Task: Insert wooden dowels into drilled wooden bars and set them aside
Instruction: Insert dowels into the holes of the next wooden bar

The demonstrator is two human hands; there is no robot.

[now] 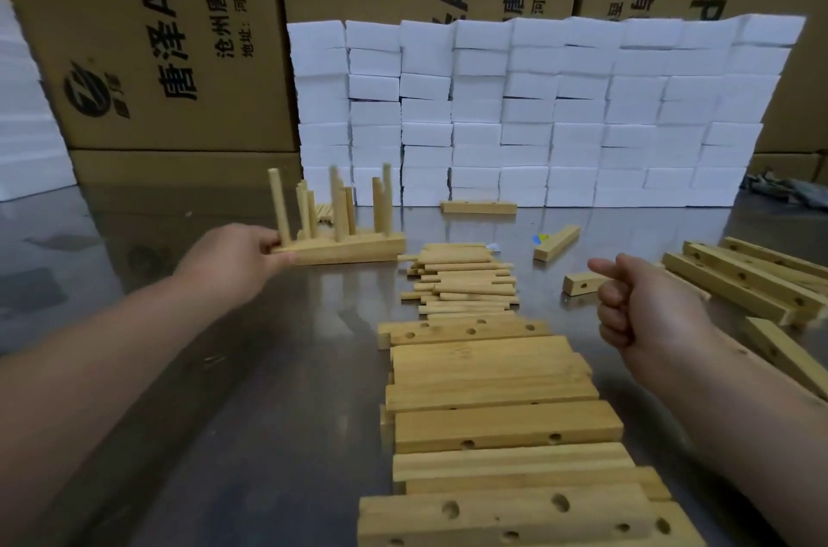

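Observation:
My left hand (235, 255) grips the left end of a wooden bar (345, 250) with dowels standing upright in it, at the front of a group of similar finished bars on the metal table. Over the table to the right, my right hand (645, 300) hovers with its fingers curled into a fist, thumb out, holding nothing. A pile of loose dowels (461, 277) lies in the middle. Several drilled bars (493, 412) are stacked in a row running toward me.
More drilled bars (752, 282) lie at the right. Short wooden pieces (555, 243) (478, 207) (580, 283) are scattered on the metal table (269, 367). A wall of white foam blocks (537, 112) stands behind, with cardboard boxes (157, 31) beyond it.

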